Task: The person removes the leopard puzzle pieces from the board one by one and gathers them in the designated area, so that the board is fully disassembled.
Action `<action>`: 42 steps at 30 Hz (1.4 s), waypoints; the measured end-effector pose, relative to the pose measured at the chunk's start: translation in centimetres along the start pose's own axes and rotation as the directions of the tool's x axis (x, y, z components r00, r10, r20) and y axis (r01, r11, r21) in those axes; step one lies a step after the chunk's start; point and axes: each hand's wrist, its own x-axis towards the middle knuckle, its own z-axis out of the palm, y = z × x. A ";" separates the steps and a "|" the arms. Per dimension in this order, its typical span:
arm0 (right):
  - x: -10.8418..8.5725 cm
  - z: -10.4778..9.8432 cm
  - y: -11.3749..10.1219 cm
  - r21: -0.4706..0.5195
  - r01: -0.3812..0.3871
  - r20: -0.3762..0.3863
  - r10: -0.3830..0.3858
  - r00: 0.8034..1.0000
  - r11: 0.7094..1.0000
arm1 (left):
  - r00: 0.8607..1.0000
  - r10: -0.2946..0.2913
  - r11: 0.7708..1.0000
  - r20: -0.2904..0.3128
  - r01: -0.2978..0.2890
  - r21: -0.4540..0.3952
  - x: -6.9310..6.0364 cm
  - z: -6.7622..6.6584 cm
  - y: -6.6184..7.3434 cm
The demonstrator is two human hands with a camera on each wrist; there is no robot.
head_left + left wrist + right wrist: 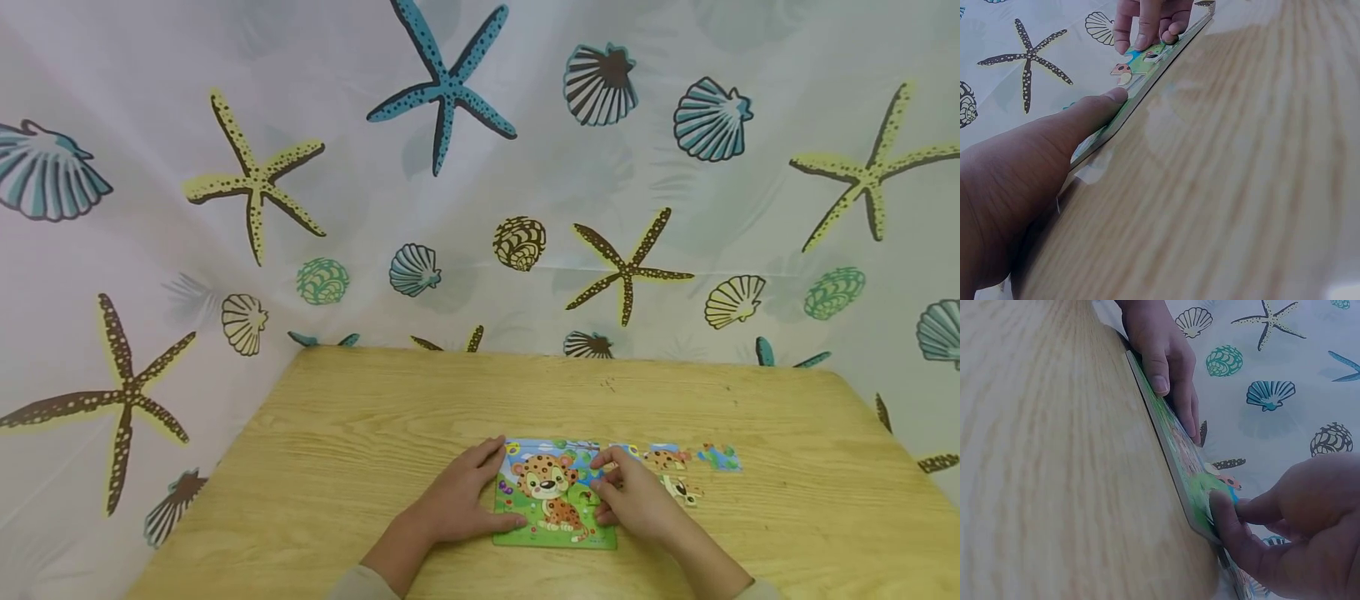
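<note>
- The work seems unfinished: loose pieces (666,457) lie to the right of the board (517,537); how many are set cannot be told.
- The board lies about midway between the tabletop (390,400)'s side edges, leopard (550,483)'s head toward the far edge; its long axis is unclear.
- The right hand (637,496)'s fingers pinch a green piece (1200,484); the left hand (461,496)'s are spread at the board's left edge.

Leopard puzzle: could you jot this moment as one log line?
left hand: touching leopard puzzle board, left side | right hand: pinches green puzzle piece | loose puzzle pieces: on wooden table, right of board
</note>
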 end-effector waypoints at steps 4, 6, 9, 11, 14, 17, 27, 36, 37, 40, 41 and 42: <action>0.0 -0.1 0.0 0.013 -0.003 -0.007 0.003 1.000 1.000 | 1.000 0.000 1.000 -0.003 0.000 0.007 0.1 0.0 0.1; 0.0 -0.4 0.0 0.036 -0.002 0.005 0.002 1.000 0.999 | 1.000 0.001 1.000 -0.005 -0.001 0.006 0.2 0.0 0.1; -0.1 -1.0 0.0 0.081 0.005 0.043 -0.008 0.999 0.997 | 1.000 0.002 1.000 -0.002 -0.002 0.015 0.2 0.1 0.1; -0.1 -1.4 0.0 0.107 0.005 0.060 -0.011 0.998 0.994 | 1.000 0.003 1.000 -0.002 -0.003 0.020 0.2 0.1 0.0; -0.1 -2.0 0.1 0.128 0.004 0.071 -0.013 0.997 0.992 | 1.000 0.004 1.000 -0.006 -0.004 0.024 0.2 0.2 0.0; 0.0 -3.0 0.4 0.141 0.003 0.075 -0.013 0.997 0.990 | 1.000 0.006 1.000 -0.010 -0.006 0.016 0.2 0.2 0.0; 0.2 -7.4 0.8 0.165 0.033 0.071 -0.045 0.996 0.986 | 1.000 -0.016 1.000 -0.011 0.016 0.015 0.2 0.2 -0.2; -0.3 -11.0 1.6 0.125 0.020 -0.038 -0.015 0.999 0.992 | 1.000 -0.013 1.000 -0.005 0.013 -0.011 0.2 0.0 0.0; -0.3 -11.3 1.8 0.117 0.018 -0.041 -0.014 0.999 0.993 | 1.000 -0.016 1.000 -0.005 0.016 -0.011 0.3 0.0 0.0; -0.6 -12.4 2.2 0.100 0.006 -0.040 -0.002 0.999 0.995 | 1.000 -0.019 1.000 -0.005 0.019 -0.010 0.3 0.1 0.0; -0.7 -12.8 2.3 0.095 0.000 -0.035 0.003 0.999 0.995 | 1.000 -0.023 1.000 -0.003 0.023 -0.008 0.3 0.1 0.0; -0.8 -13.1 2.4 0.086 -0.004 -0.031 0.007 0.999 0.996 | 1.000 -0.024 1.000 -0.002 0.024 -0.005 0.3 0.1 0.0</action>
